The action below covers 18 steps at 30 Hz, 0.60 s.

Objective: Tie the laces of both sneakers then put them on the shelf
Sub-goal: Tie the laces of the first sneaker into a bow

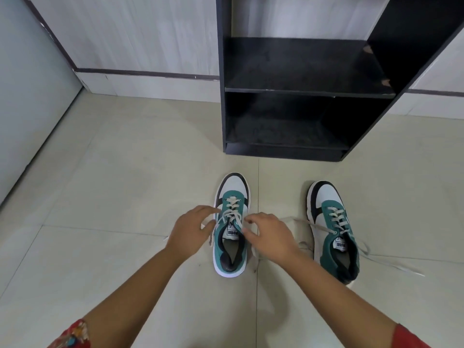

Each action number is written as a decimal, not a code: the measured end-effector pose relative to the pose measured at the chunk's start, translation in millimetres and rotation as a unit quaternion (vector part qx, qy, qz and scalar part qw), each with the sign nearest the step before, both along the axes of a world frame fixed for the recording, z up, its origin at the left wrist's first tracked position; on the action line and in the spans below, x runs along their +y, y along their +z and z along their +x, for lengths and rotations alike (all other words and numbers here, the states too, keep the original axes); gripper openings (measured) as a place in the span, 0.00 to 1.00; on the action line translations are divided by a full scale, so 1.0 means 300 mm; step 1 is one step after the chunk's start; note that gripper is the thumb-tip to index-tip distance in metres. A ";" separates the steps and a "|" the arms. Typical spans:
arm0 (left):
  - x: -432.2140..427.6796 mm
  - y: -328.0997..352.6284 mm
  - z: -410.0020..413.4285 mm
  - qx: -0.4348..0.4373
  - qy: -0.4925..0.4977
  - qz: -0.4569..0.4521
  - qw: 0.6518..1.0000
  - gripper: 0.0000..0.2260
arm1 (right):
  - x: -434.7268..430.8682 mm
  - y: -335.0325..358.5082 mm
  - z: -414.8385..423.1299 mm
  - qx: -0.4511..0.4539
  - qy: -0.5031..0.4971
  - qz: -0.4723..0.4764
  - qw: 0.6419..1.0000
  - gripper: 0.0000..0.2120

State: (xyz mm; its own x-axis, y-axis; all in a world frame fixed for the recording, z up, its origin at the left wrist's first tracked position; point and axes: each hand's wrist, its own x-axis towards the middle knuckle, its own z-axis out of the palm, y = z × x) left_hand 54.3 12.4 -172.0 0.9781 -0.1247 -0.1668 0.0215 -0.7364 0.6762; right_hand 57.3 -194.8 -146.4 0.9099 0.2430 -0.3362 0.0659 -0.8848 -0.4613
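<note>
Two teal, white and black sneakers stand on the tiled floor, toes pointing away from me. The left sneaker [232,197] sits between my hands. My left hand [192,231] pinches one end of its white lace at the shoe's left side. My right hand [271,238] pinches the other lace end over the tongue. The right sneaker [331,222] stands apart to the right with its laces [371,252] loose and trailing on the floor. The black shelf unit [301,92] stands beyond the shoes against the wall, its boards bare.
A pale door or panel [30,101] runs along the left. The white wall [140,46] with a dark stripe closes the back. Beige floor tiles [125,172] stretch between the shoes and the shelf.
</note>
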 end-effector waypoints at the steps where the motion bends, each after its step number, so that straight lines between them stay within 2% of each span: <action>1: -0.013 -0.001 0.005 0.005 0.001 -0.014 1.000 0.12 | 0.022 -0.002 -0.004 -0.003 -0.022 0.014 1.000 0.18; 5: -0.037 -0.003 0.016 -0.021 0.021 -0.002 1.000 0.05 | 0.032 -0.019 0.002 -0.020 -0.077 0.038 0.996 0.11; 8: -0.018 0.002 0.003 -0.026 0.045 0.029 0.998 0.06 | -0.015 -0.024 0.012 0.015 -0.119 0.086 0.989 0.08; 11: 0.018 0.001 -0.011 -0.021 0.105 0.041 0.993 0.05 | -0.081 -0.035 0.017 0.028 -0.132 0.049 0.990 0.09; 18: 0.035 -0.012 -0.022 0.014 0.111 0.083 0.990 0.06 | -0.114 -0.067 0.016 0.078 -0.122 0.023 0.989 0.08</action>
State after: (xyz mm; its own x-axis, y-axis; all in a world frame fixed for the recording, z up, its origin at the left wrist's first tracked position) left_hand 47.8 22.8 -175.5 0.9729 0.1244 -0.1947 0.2125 -0.8125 0.5429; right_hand 62.0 -228.9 -166.6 0.8812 0.0412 -0.4709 -0.2217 -0.8438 -0.4887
